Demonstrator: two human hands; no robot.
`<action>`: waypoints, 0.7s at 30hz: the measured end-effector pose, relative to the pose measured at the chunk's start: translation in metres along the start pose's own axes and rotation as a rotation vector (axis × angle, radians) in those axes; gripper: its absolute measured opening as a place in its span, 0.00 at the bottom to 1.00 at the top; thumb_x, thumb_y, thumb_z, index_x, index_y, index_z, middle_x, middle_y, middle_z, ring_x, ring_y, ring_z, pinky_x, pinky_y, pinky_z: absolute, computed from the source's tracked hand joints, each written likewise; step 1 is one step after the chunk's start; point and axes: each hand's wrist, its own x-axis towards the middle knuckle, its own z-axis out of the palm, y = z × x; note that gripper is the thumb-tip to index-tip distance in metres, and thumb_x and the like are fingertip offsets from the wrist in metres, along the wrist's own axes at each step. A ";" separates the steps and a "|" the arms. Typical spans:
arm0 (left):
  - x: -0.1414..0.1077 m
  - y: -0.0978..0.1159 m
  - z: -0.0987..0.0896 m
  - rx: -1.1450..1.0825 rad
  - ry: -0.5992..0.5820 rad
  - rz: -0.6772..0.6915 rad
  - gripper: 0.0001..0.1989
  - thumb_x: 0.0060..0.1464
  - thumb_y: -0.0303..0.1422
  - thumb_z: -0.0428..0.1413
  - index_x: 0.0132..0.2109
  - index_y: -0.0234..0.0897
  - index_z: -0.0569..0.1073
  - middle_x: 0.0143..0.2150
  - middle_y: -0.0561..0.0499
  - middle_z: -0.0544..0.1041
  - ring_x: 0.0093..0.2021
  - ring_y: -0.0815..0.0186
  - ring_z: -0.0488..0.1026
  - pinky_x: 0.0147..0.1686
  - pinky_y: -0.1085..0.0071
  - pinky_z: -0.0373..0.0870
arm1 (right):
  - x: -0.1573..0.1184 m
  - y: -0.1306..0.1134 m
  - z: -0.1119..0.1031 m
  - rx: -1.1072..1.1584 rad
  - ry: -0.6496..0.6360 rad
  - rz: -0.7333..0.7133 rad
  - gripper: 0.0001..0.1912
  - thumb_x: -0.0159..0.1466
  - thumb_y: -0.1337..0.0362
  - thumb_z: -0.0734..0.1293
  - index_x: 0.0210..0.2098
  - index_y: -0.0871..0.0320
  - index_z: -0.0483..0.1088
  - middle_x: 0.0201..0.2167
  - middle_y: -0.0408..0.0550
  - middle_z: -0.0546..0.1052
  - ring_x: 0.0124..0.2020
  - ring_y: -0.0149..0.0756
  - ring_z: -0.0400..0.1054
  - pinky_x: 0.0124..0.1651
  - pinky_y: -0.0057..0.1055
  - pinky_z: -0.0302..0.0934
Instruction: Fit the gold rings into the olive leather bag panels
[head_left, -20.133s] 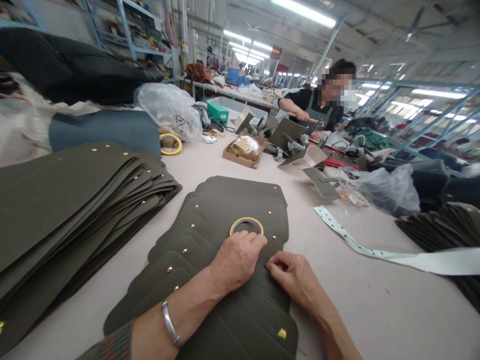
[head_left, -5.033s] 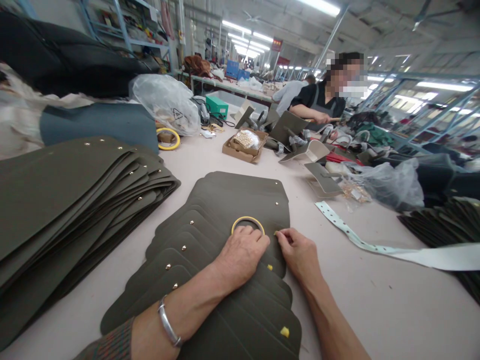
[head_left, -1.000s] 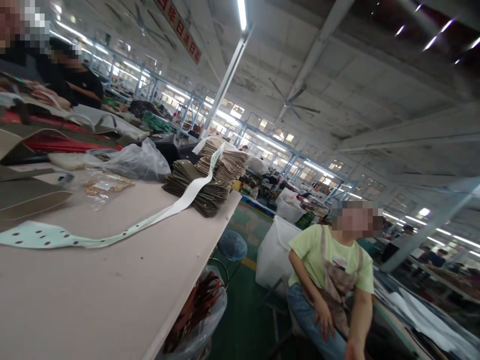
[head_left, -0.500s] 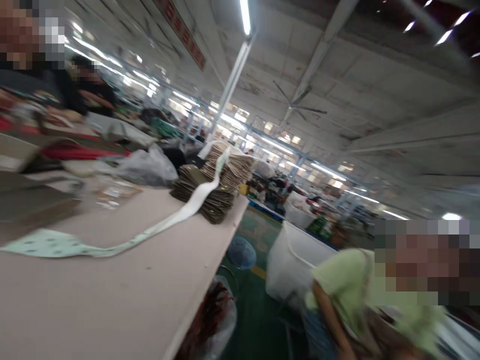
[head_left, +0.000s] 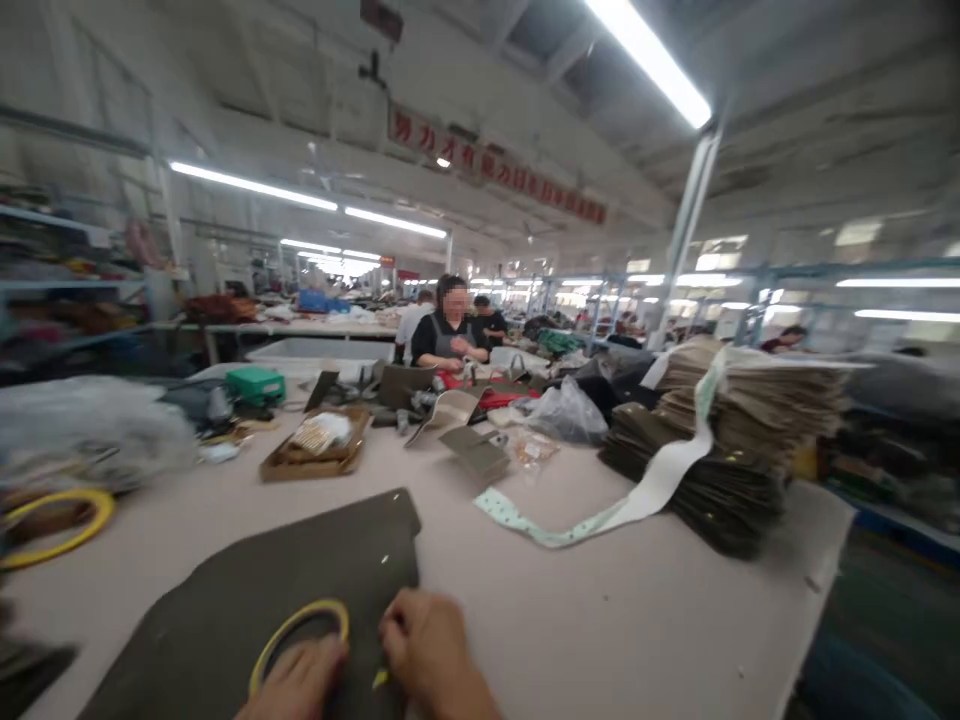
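Observation:
A dark olive fabric piece point(head_left: 300, 565) lies flat on the table in front of me, with small pale marks near its right edge. My left hand point(head_left: 300, 680) is closed on a roll of yellow tape point(head_left: 322, 604) held over this piece. Beside it, at the piece's right edge, my right hand point(head_left: 427, 645) has its fingers curled in a pinch; what is between them is hidden. A small yellow bit of tape point(head_left: 381, 678) shows just left of those fingers.
A white and mint-green strip point(head_left: 652, 490) trails from stacked dark and beige pieces point(head_left: 697, 480) on the right. A cardboard tray point(head_left: 315, 455) stands mid-table. Another yellow tape roll point(head_left: 97, 520) and a plastic bag point(head_left: 97, 430) are left. A person point(head_left: 450, 335) works across the table.
The view has swung left and levelled. Both my hands, the tape roll and the olive piece now show; the person in light green at right has left view.

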 end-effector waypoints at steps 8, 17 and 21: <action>-0.003 -0.015 -0.010 -0.016 -0.243 -0.077 0.12 0.61 0.23 0.44 0.46 0.36 0.69 0.43 0.48 0.74 0.47 0.62 0.67 0.49 0.63 0.65 | 0.010 0.017 -0.011 0.261 -0.192 -0.007 0.16 0.65 0.60 0.56 0.35 0.55 0.75 0.28 0.45 0.78 0.30 0.35 0.72 0.34 0.29 0.61; 0.000 -0.023 -0.005 -0.067 -0.203 -0.030 0.11 0.60 0.25 0.46 0.48 0.36 0.67 0.42 0.47 0.73 0.45 0.60 0.67 0.48 0.61 0.64 | 0.008 0.023 -0.014 0.279 -0.218 -0.071 0.15 0.61 0.65 0.58 0.39 0.54 0.76 0.35 0.45 0.80 0.36 0.37 0.73 0.42 0.32 0.63; 0.001 -0.023 -0.005 -0.051 -0.212 -0.050 0.11 0.61 0.25 0.45 0.48 0.37 0.67 0.42 0.48 0.74 0.45 0.59 0.67 0.47 0.61 0.65 | 0.009 0.021 -0.014 0.236 -0.225 -0.096 0.16 0.61 0.67 0.57 0.40 0.54 0.76 0.38 0.45 0.81 0.40 0.38 0.74 0.45 0.34 0.64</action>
